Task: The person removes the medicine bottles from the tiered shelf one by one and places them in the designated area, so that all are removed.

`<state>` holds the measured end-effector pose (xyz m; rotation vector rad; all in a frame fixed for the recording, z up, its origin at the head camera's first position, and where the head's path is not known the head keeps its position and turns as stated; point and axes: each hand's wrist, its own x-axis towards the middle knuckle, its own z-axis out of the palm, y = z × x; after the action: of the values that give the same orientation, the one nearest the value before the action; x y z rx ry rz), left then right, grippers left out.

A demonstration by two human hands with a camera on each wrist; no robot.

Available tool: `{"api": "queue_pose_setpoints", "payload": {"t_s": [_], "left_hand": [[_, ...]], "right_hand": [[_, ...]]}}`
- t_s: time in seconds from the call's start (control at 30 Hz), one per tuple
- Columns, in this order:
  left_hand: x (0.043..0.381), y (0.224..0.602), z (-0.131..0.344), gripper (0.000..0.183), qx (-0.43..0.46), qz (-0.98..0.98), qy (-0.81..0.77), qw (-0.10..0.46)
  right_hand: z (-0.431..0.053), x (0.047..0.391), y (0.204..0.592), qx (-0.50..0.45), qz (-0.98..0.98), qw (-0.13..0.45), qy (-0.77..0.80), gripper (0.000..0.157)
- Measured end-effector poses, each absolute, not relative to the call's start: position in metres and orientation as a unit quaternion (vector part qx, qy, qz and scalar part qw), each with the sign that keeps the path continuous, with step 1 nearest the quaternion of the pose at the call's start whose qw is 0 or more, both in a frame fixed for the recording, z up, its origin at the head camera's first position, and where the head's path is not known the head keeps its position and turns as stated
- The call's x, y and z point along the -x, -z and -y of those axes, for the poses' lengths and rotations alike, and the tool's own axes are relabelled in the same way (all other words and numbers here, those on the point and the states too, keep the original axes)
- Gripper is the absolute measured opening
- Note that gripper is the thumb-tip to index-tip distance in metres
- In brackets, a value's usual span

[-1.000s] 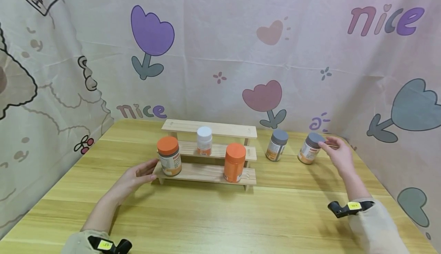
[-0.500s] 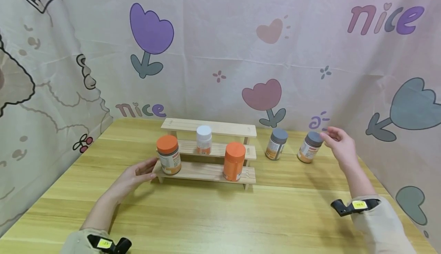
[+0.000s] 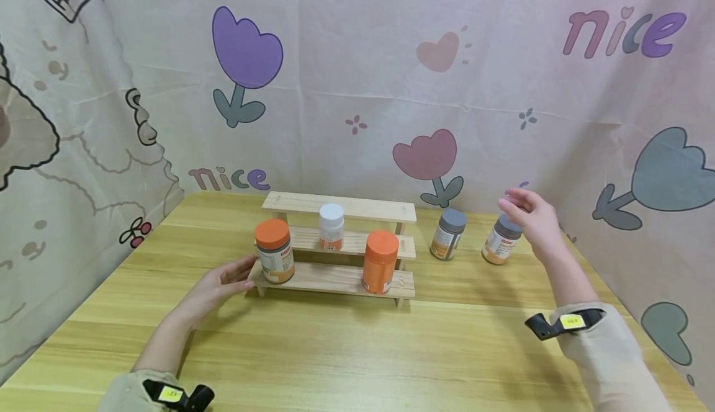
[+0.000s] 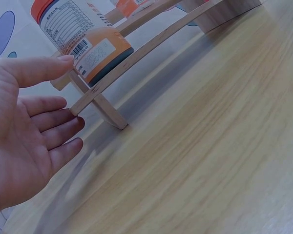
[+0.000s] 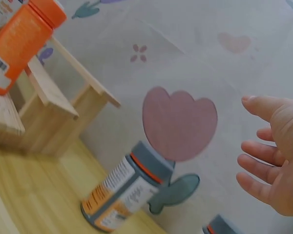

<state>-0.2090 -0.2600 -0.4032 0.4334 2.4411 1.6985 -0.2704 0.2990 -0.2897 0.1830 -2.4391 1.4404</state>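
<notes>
A three-step wooden rack (image 3: 329, 280) stands on the table. My left hand (image 3: 219, 289) touches the left end of its lowest board; in the left wrist view the fingers are fairly straight and the thumb lies near the jar. That jar (image 3: 276, 264) has an orange cap and a grey body. An all-orange bottle (image 3: 378, 269) shares the lowest step, and a small white-capped bottle (image 3: 332, 233) stands on the middle one. Right of the rack are two grey-capped bottles, the nearer-to-rack bottle (image 3: 447, 239) and the outer bottle (image 3: 499, 247). My right hand (image 3: 533, 221) hovers above the outer one, holding nothing, partly hiding its cap.
The wooden table (image 3: 335, 350) extends in front of the rack. A printed curtain (image 3: 346, 58) hangs behind the table and along both sides. The rack's top board (image 3: 341, 206) bears nothing.
My right hand has left the outer grey-capped bottle's cap, then risen and shifted left over it. Both grey-capped bottles stay in place, and my left hand has not moved.
</notes>
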Motion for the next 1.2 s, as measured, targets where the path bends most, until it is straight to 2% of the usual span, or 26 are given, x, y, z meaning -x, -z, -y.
{"api": "queue_pose_setpoints", "payload": {"t_s": [0.17,0.73,1.2], "left_hand": [[0.208,0.403,0.26,0.065,-0.143,-0.812,-0.561,0.067],[0.209,0.402,0.26,0.066,-0.142,-0.811,-0.563,0.074],[0.209,0.4,0.259,0.066,-0.138,-0.813,-0.56,0.074]], "right_hand": [[-0.28,0.274,0.281,-0.092,0.846,0.146,-0.504,0.057],[-0.209,0.287,0.264,-0.139,0.831,0.047,-0.536,0.056],[-0.153,0.29,0.261,-0.185,0.801,0.009,-0.569,0.048]]}}
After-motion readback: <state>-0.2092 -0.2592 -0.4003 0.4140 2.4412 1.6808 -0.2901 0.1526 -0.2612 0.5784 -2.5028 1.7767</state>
